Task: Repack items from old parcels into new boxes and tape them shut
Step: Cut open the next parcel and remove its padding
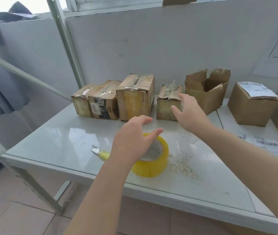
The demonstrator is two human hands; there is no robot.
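Head view: spread right hand (190, 112) is at the small, crumpled brown cardboard parcel (166, 106) with torn clear tape, at the white desk's (58, 138) back; spread left hand (131, 139) hovers over a yellow tape roll (153, 165).

Left hand (131, 139): palm down, fingers straight and close together, thumb stretched forward a little apart from them; left forearm (101, 192), bare, rises from the lower edge and leans right. Right hand (190, 112): reached further forward than the left, palm down and turned inward, fingers extended, thumb splayed wide to the left; right forearm (247, 150), bare, enters from the lower right. The hands are near each other, not touching.
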